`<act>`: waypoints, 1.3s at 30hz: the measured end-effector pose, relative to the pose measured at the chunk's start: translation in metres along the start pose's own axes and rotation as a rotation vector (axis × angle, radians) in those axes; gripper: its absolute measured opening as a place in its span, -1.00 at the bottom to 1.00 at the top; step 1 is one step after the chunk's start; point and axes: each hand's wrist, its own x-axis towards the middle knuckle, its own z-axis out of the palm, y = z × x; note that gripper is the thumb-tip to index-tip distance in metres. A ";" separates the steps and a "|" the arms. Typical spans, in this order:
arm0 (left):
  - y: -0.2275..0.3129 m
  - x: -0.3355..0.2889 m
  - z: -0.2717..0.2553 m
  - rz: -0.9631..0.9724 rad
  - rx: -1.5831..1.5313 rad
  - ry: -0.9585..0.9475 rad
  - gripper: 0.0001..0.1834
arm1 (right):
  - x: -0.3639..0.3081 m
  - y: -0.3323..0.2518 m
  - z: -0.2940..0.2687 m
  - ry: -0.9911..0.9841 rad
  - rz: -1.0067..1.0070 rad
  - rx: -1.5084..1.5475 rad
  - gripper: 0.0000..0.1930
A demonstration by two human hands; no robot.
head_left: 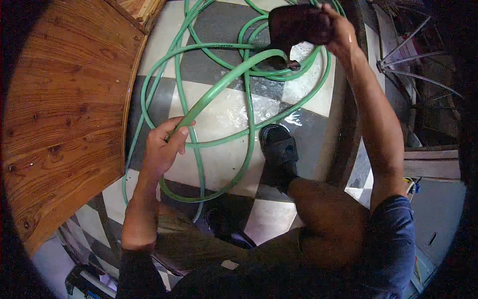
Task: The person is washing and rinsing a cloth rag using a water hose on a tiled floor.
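My left hand [167, 142] is closed round a green garden hose [219, 84]. From that grip the hose arcs up and to the right, its end just below a dark, flat, roughly rectangular piece [298, 25]. That piece is gripped at its right side by my right hand [341, 32], held out at the far right. It is too dark to tell what kind of thing it is. More of the green hose lies in loose loops over the checkered floor [219, 112], which shines wet below the dark piece.
A wooden panel with knots [64, 124] stands along the left side. My foot in a black slide sandal [279, 147] rests on the floor among the hose loops. A dark raised edge [348, 134] runs down the right, with thin metal rods [408, 62] beyond it.
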 end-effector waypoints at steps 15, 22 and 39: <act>-0.002 -0.002 -0.009 0.030 -0.056 -0.030 -0.76 | 0.031 0.151 -0.163 -0.392 -0.341 -2.003 -0.69; -0.004 -0.007 -0.015 0.017 -0.013 -0.013 -0.73 | 0.021 0.172 -0.089 -0.158 -0.576 -2.067 -0.61; -0.005 -0.010 -0.013 0.049 -0.053 0.016 -0.75 | 0.051 0.095 -0.038 0.100 -0.394 -0.778 -0.63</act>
